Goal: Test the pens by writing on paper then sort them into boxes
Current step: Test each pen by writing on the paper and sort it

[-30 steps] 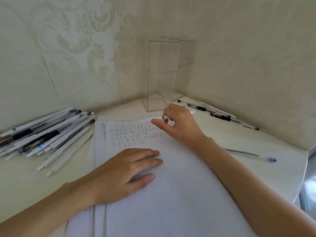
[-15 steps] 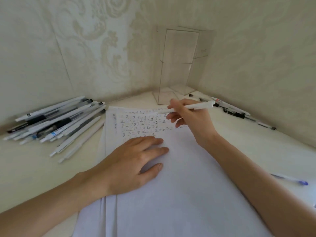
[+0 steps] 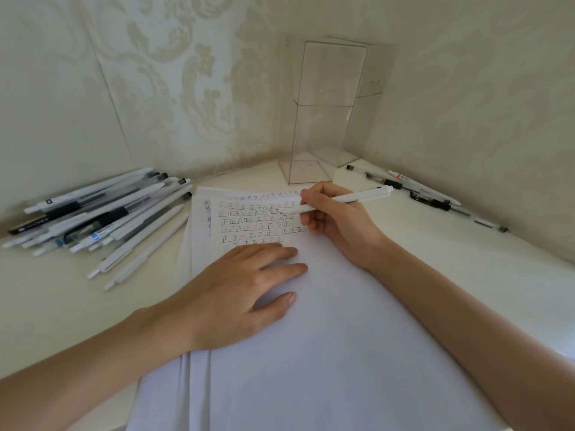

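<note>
My right hand (image 3: 334, 223) grips a white pen (image 3: 357, 198), its tip down near the rows of written marks at the top of the paper stack (image 3: 311, 337). My left hand (image 3: 239, 293) lies flat on the paper, fingers straight, just below the writing. A pile of several white and black pens (image 3: 99, 213) lies on the table at the left. Two tall clear boxes (image 3: 323, 110) stand in the far corner. A few more pens (image 3: 420, 194) lie along the right wall.
The white table (image 3: 466, 275) sits in a corner between patterned walls, which close it off at the back and the right. The paper stack reaches to the near edge of the view.
My right hand has turned the white pen into a writing grip and brought its tip down onto the written rows. The view has shifted; my left hand stays flat on the paper.
</note>
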Action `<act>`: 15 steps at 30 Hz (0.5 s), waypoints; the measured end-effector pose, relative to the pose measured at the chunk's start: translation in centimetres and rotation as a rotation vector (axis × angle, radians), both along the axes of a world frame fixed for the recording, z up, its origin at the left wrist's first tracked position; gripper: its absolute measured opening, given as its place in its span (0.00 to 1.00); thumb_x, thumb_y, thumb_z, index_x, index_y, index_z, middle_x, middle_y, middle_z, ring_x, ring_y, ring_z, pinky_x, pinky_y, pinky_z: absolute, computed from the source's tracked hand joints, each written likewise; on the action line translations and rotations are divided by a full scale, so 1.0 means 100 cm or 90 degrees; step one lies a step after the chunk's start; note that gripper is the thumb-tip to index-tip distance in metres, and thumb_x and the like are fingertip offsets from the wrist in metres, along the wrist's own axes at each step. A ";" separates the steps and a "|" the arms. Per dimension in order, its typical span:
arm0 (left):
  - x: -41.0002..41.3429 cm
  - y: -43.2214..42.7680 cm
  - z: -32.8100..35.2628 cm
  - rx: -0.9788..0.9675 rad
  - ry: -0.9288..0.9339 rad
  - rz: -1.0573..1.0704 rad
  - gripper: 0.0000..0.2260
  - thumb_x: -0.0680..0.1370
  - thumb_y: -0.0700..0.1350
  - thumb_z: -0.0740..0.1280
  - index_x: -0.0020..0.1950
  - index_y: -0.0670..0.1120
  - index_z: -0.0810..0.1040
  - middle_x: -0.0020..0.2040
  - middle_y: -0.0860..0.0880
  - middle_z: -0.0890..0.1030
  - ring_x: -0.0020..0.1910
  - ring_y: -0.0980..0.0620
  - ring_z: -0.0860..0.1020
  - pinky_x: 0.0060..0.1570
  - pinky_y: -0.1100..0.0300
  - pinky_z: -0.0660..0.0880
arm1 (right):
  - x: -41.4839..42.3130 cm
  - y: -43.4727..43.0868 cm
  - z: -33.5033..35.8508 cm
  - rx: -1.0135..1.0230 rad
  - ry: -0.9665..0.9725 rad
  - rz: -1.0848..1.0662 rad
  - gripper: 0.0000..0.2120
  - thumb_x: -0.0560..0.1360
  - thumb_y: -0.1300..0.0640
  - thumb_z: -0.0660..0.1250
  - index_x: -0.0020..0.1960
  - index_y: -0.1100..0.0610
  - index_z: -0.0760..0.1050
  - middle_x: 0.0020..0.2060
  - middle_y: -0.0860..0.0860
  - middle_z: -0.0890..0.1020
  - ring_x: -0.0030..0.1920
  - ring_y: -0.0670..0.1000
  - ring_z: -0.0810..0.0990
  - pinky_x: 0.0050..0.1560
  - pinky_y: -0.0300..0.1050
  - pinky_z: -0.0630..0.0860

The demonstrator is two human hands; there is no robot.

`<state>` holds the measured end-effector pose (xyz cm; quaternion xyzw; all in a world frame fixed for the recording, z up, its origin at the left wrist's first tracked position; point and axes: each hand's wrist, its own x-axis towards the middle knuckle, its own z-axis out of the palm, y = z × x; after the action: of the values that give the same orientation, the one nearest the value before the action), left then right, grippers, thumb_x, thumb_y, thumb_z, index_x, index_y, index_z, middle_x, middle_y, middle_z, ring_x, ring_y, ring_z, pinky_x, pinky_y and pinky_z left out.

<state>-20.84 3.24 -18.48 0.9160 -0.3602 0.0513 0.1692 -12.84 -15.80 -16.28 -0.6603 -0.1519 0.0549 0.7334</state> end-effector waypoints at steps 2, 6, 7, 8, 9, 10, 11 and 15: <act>0.000 0.000 0.000 0.002 -0.004 0.003 0.24 0.77 0.63 0.48 0.69 0.58 0.66 0.71 0.58 0.65 0.70 0.61 0.57 0.67 0.68 0.50 | -0.001 0.000 0.001 -0.003 -0.009 -0.020 0.10 0.77 0.60 0.65 0.37 0.59 0.73 0.28 0.53 0.78 0.30 0.50 0.72 0.32 0.40 0.66; -0.002 -0.001 0.003 0.011 -0.011 0.003 0.24 0.77 0.61 0.48 0.69 0.56 0.67 0.70 0.56 0.66 0.69 0.60 0.58 0.66 0.69 0.49 | -0.007 0.004 0.002 -0.112 -0.053 -0.078 0.09 0.74 0.58 0.70 0.37 0.58 0.74 0.30 0.54 0.82 0.29 0.47 0.74 0.30 0.36 0.68; -0.002 -0.001 0.003 0.009 -0.010 0.003 0.24 0.77 0.61 0.49 0.69 0.56 0.68 0.70 0.56 0.66 0.69 0.60 0.58 0.66 0.69 0.49 | -0.009 0.005 0.002 -0.153 -0.065 -0.088 0.11 0.73 0.57 0.71 0.35 0.57 0.72 0.28 0.53 0.81 0.28 0.45 0.73 0.30 0.35 0.68; -0.002 -0.001 0.003 0.007 -0.012 0.004 0.23 0.77 0.61 0.49 0.69 0.56 0.68 0.70 0.56 0.67 0.69 0.59 0.59 0.66 0.69 0.50 | -0.010 0.006 0.001 -0.197 -0.075 -0.101 0.13 0.72 0.57 0.72 0.34 0.57 0.70 0.26 0.52 0.79 0.27 0.44 0.72 0.30 0.34 0.68; -0.002 -0.001 0.003 0.005 -0.016 0.006 0.23 0.77 0.61 0.49 0.69 0.56 0.68 0.70 0.56 0.67 0.69 0.59 0.59 0.66 0.69 0.50 | -0.010 0.007 0.000 -0.237 -0.082 -0.115 0.14 0.72 0.58 0.72 0.33 0.56 0.68 0.24 0.51 0.78 0.26 0.44 0.71 0.30 0.34 0.67; -0.002 -0.001 0.002 0.006 -0.018 0.009 0.23 0.77 0.60 0.50 0.68 0.56 0.69 0.70 0.56 0.68 0.69 0.58 0.60 0.65 0.69 0.50 | -0.010 0.008 0.000 -0.266 -0.085 -0.126 0.15 0.71 0.60 0.71 0.32 0.56 0.67 0.23 0.51 0.76 0.26 0.44 0.70 0.30 0.34 0.66; -0.003 -0.001 0.002 0.009 -0.022 0.013 0.22 0.77 0.60 0.50 0.68 0.56 0.69 0.69 0.55 0.68 0.68 0.57 0.62 0.65 0.69 0.51 | -0.010 0.008 0.000 -0.284 -0.088 -0.133 0.15 0.71 0.62 0.69 0.31 0.57 0.65 0.22 0.51 0.74 0.24 0.44 0.68 0.28 0.35 0.65; -0.002 -0.002 0.002 0.013 -0.032 0.012 0.21 0.78 0.58 0.52 0.67 0.54 0.71 0.67 0.53 0.71 0.66 0.56 0.64 0.64 0.67 0.53 | -0.010 0.011 -0.001 -0.307 -0.108 -0.151 0.13 0.69 0.66 0.65 0.31 0.58 0.63 0.20 0.54 0.72 0.23 0.45 0.66 0.25 0.35 0.63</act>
<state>-20.99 3.04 -18.31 0.9195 -0.3559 0.0724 0.1504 -13.86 -14.67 -16.39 -0.8312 -0.1173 -0.0522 0.5409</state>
